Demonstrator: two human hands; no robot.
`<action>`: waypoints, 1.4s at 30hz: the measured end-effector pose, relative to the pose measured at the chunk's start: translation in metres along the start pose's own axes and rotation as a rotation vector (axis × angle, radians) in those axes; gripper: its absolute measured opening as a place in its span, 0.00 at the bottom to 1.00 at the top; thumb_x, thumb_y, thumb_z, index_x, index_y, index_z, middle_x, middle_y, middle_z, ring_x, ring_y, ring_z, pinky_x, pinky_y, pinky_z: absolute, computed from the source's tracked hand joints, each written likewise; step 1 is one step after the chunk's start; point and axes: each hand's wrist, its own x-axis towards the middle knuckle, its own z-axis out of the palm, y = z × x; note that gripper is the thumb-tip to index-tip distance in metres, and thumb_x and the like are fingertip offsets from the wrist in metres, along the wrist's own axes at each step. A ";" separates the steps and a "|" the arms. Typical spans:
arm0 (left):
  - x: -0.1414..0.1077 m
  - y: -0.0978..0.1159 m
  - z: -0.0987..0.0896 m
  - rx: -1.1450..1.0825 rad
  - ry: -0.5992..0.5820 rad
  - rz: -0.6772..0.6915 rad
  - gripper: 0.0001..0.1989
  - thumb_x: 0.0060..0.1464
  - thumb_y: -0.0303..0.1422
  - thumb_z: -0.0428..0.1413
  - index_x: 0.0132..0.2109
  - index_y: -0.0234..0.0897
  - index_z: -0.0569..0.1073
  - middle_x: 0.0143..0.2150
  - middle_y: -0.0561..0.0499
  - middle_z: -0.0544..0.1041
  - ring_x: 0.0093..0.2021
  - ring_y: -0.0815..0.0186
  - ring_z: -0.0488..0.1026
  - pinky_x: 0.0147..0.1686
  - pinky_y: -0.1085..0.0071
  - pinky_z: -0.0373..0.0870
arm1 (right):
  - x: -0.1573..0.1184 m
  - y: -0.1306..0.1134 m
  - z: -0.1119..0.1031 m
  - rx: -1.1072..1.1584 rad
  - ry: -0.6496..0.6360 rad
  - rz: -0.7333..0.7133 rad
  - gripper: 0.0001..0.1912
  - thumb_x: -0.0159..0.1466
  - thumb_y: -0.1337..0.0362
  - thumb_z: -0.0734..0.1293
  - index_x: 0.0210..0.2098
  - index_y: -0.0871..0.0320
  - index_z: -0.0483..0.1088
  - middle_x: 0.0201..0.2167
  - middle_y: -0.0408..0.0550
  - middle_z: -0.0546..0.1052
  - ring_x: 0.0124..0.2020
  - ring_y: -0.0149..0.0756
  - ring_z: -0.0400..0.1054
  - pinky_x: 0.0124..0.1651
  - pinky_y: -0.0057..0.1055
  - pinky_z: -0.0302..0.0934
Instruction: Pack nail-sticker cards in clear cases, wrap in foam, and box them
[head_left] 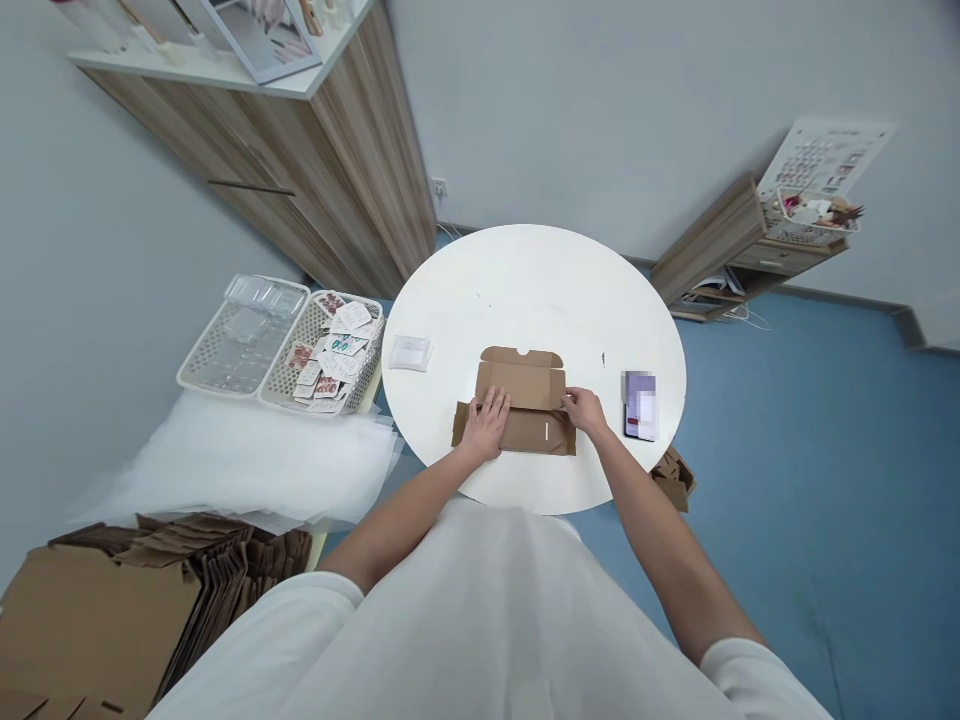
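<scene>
An unfolded brown cardboard box (531,384) lies on the round white table (547,290), its flaps spread out. My left hand (487,422) rests with its fingers spread on the left part of the cardboard, across the fold. At the right edge of the same cardboard, my right hand (583,408) pinches a small side flap between thumb and fingers. A phone (640,406) lies to the right of that hand. On the table's left side is a small clear plastic packet (409,353).
White baskets of clear plastic cases (244,335) and printed cards (341,345) stand left. Below them are white foam sheets (262,455) and stacked flat cardboard (97,620). More cardboard (675,475) sits under the table's right edge. Wooden cabinets (330,170) stand behind.
</scene>
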 end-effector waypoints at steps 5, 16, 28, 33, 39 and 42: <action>0.004 -0.002 0.001 -0.005 -0.009 0.021 0.52 0.34 0.32 0.59 0.64 0.33 0.41 0.66 0.40 0.38 0.63 0.48 0.23 0.58 0.46 0.32 | -0.021 -0.010 0.001 -0.225 0.123 -0.105 0.25 0.59 0.60 0.56 0.55 0.59 0.58 0.45 0.56 0.71 0.46 0.46 0.63 0.46 0.40 0.55; 0.002 -0.001 -0.007 -0.017 0.028 0.010 0.54 0.30 0.32 0.62 0.63 0.33 0.43 0.65 0.38 0.42 0.64 0.46 0.27 0.58 0.47 0.33 | -0.054 -0.011 0.057 -0.644 -0.083 -0.449 0.57 0.45 0.55 0.71 0.62 0.62 0.33 0.63 0.61 0.44 0.64 0.49 0.33 0.59 0.50 0.35; -0.069 -0.066 0.027 -0.629 0.133 -0.427 0.37 0.45 0.32 0.55 0.61 0.34 0.48 0.54 0.41 0.66 0.47 0.60 0.69 0.47 0.65 0.63 | -0.052 -0.009 0.066 -0.516 -0.078 -0.363 0.56 0.46 0.61 0.71 0.63 0.57 0.32 0.64 0.55 0.40 0.64 0.46 0.32 0.58 0.44 0.42; -0.050 -0.048 0.022 -0.766 0.178 -0.503 0.19 0.50 0.32 0.51 0.50 0.34 0.64 0.43 0.45 0.74 0.39 0.64 0.72 0.38 0.70 0.67 | -0.053 -0.011 0.069 -0.499 -0.084 -0.341 0.56 0.46 0.63 0.70 0.63 0.57 0.30 0.64 0.54 0.39 0.64 0.46 0.31 0.58 0.44 0.43; -0.047 -0.045 0.013 -0.620 0.162 -0.469 0.12 0.51 0.36 0.50 0.40 0.33 0.68 0.38 0.44 0.75 0.39 0.60 0.72 0.34 0.69 0.65 | -0.055 -0.018 0.066 -0.532 -0.104 -0.327 0.58 0.44 0.65 0.72 0.63 0.58 0.31 0.64 0.55 0.41 0.64 0.45 0.32 0.57 0.43 0.44; -0.049 -0.043 0.013 -0.569 0.167 -0.428 0.10 0.52 0.34 0.48 0.40 0.34 0.68 0.34 0.46 0.74 0.36 0.61 0.71 0.33 0.70 0.64 | -0.056 -0.023 0.065 -0.563 -0.101 -0.296 0.59 0.43 0.65 0.72 0.62 0.60 0.31 0.64 0.56 0.41 0.64 0.45 0.32 0.57 0.43 0.45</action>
